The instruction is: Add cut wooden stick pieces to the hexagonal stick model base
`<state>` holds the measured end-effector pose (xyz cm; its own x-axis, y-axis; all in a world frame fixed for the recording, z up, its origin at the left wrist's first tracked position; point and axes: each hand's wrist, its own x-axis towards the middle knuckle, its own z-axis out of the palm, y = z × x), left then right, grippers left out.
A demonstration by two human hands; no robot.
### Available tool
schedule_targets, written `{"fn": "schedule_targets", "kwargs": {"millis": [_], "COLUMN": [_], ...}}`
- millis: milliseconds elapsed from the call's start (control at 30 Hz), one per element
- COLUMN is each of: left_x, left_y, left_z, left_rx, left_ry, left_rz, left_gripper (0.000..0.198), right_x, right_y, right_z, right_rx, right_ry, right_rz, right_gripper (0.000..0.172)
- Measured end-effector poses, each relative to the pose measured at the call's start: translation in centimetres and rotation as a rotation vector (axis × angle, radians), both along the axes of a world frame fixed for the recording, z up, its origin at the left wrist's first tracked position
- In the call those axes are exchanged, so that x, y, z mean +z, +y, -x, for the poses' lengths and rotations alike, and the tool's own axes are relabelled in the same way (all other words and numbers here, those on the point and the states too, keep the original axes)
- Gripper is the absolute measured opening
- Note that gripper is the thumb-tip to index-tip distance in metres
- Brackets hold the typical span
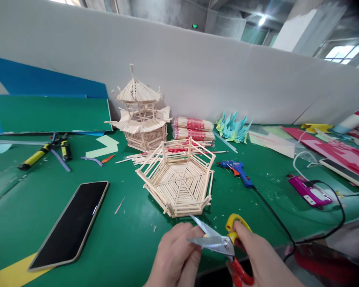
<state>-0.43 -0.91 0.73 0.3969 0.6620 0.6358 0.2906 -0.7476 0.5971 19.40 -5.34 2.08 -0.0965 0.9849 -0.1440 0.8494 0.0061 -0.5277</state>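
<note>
My right hand (263,259) grips scissors (219,241) with yellow and red handles at the near edge of the green table (122,239). Their blades are spread and point left toward my left hand (176,257). That hand is curled in a pinch right at the blades; what it pinches is too small to make out. Just beyond both hands sits a hexagonal basket-like frame of wooden sticks (178,177). A finished stick pagoda (140,113) stands behind it against the white wall.
A black phone (71,223) lies at the left. Yellow-handled pliers (44,149) sit far left. Packs of chopsticks (193,129), teal paper cranes (233,127), a blue glue gun (237,171) with its black cord, and a pink device (309,191) lie to the right.
</note>
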Motion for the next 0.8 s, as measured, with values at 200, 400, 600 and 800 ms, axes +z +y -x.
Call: {"fn": "schedule_targets", "kwargs": {"millis": [200, 400, 600, 800], "left_x": [-1.5, -1.3, 0.6, 0.1], "left_y": [-0.5, -0.6, 0.3, 0.0], "left_z": [-0.1, 0.1, -0.4, -0.4], "left_rx": [0.072, 0.001, -0.132, -0.164], "left_ry": [-0.026, -0.088, -0.086, -0.11], "left_rz": [-0.051, 0.07, 0.201, 0.321], "left_gripper": [0.021, 0.018, 0.027, 0.022], "right_x": [-0.5, -0.8, -1.1, -2.3], "right_y": [-0.2, -0.6, -0.8, -1.1], "right_z": [0.1, -0.4, -0.1, 0.0], "right_rx": [-0.015, 0.037, 0.008, -0.018], "right_ry": [0.021, 0.016, 0.1, 0.136], "right_rz": [-0.041, -0.051, 0.105, 0.166], "right_gripper": [0.036, 0.046, 0.038, 0.046]}}
